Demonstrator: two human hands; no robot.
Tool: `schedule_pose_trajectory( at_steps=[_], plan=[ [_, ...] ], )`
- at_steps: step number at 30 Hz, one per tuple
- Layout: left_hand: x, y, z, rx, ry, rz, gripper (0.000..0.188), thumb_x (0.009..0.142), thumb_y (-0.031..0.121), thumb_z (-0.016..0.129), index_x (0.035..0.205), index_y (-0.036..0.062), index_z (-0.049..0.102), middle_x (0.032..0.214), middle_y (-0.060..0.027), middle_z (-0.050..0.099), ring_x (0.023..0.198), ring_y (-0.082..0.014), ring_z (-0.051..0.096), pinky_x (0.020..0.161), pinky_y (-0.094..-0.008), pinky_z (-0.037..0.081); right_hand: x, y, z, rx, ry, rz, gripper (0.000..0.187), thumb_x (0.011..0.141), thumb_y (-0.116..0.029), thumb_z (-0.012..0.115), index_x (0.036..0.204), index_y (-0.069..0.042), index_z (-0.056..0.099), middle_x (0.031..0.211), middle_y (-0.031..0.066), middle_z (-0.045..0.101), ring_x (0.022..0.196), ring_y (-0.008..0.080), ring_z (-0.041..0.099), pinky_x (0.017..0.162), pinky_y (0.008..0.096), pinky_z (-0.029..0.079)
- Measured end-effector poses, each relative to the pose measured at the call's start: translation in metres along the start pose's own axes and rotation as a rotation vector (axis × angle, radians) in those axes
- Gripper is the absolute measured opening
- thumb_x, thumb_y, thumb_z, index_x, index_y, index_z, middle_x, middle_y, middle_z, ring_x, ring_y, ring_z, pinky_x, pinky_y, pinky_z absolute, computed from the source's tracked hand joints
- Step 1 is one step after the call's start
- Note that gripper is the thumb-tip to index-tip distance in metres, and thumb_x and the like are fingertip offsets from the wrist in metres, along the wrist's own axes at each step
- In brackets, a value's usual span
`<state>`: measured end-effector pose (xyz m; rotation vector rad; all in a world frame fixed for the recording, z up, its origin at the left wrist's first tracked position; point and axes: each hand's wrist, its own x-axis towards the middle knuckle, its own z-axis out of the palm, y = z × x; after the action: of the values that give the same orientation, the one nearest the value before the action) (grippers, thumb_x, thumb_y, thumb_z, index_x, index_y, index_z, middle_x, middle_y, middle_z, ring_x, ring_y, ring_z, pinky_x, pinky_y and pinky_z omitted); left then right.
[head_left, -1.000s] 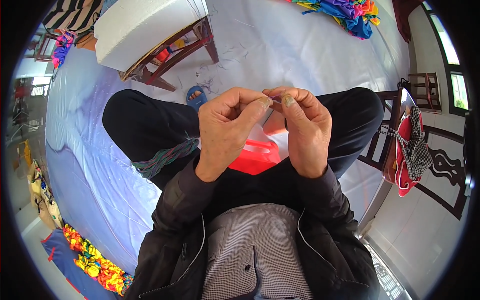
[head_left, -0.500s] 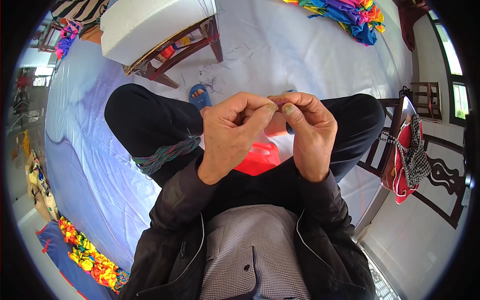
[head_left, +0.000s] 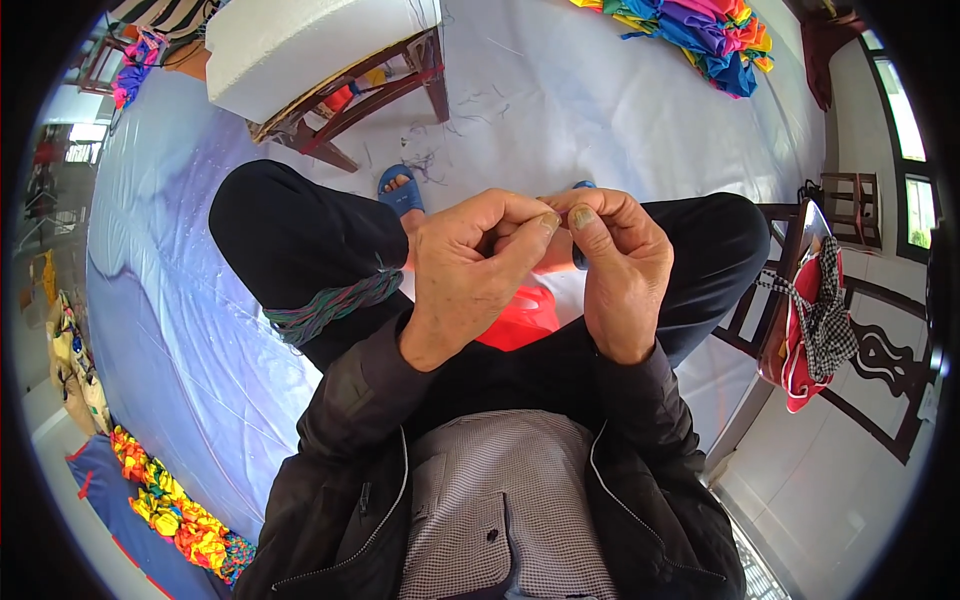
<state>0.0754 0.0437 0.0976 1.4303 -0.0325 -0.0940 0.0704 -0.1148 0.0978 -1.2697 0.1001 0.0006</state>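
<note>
Held up over my lap, my left hand [head_left: 480,265] and my right hand [head_left: 622,265] meet at the fingertips. Each pinches thumb against forefinger on a fine purple thread [head_left: 561,210], of which only a tiny bit shows; the fingers cover the rest. Across my left thigh lies a bundle of multicoloured threads [head_left: 335,307], mostly green, purple and red, below my left wrist and apart from the hand. A red plastic object [head_left: 520,322] shows between my legs, partly hidden by my hands and trousers.
A dark wooden stool [head_left: 375,105] with a white foam block [head_left: 320,50] stands ahead left. Rainbow-coloured cloth [head_left: 705,40] lies far right on the sheeted floor, with thread scraps near my slipper. At right, a chair [head_left: 880,350] holds red and checked cloth [head_left: 825,310].
My hands stay pinched together, with the fingertips drawn slightly closer. Less of the purple thread shows between them. The view has shifted slightly.
</note>
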Motion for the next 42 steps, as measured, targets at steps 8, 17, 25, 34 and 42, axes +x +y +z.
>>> schedule_pose_trajectory(
  at_steps=[8,17,25,34,42],
  plan=[
    [0.000,0.001,0.001,-0.008,-0.014,-0.018,0.006,0.095,-0.004,0.068,0.100,-0.0047,0.072,0.083,0.0024,0.067,0.073,-0.0009,0.055,0.066,-0.0182,0.045,-0.002,0.002,0.002,-0.053,-0.006,-0.004,0.013,0.105,-0.006,0.062,0.109,0.006,0.064,0.105,0.0104,0.072,0.096,0.0128,0.065,0.092,0.0280,0.052],
    [0.000,-0.002,0.001,-0.052,-0.029,-0.018,0.003,0.095,-0.004,0.067,0.097,-0.0037,0.069,0.082,0.0028,0.065,0.073,-0.0006,0.054,0.066,-0.0184,0.044,-0.004,0.005,0.004,-0.049,-0.007,-0.008,0.017,0.108,-0.012,0.059,0.111,0.005,0.061,0.106,0.0107,0.071,0.097,0.0129,0.064,0.093,0.0284,0.051],
    [0.002,-0.001,-0.001,-0.130,-0.050,-0.034,0.003,0.096,-0.002,0.064,0.094,-0.0021,0.066,0.078,0.0027,0.062,0.065,-0.0007,0.050,0.059,-0.0190,0.040,-0.005,0.006,0.007,-0.005,-0.016,0.002,0.019,0.109,-0.014,0.057,0.111,0.005,0.060,0.105,0.0118,0.071,0.097,0.0150,0.066,0.093,0.0308,0.054],
    [0.006,0.001,-0.006,-0.202,-0.038,-0.106,0.004,0.096,0.001,0.064,0.093,-0.0010,0.065,0.075,0.0051,0.060,0.065,0.0009,0.050,0.057,-0.0178,0.040,-0.004,0.001,0.007,0.032,-0.018,0.050,0.018,0.110,-0.012,0.053,0.111,0.005,0.058,0.104,0.0134,0.072,0.095,0.0176,0.069,0.093,0.0332,0.056],
    [0.008,-0.002,-0.011,-0.274,-0.069,-0.165,0.008,0.098,0.006,0.060,0.094,-0.0008,0.063,0.063,0.0021,0.051,0.052,-0.0046,0.041,0.049,-0.0234,0.032,-0.010,0.006,0.009,-0.144,0.097,-0.147,0.008,0.104,0.000,0.060,0.109,0.005,0.063,0.099,0.0108,0.072,0.092,0.0157,0.070,0.088,0.0300,0.057]
  ],
)
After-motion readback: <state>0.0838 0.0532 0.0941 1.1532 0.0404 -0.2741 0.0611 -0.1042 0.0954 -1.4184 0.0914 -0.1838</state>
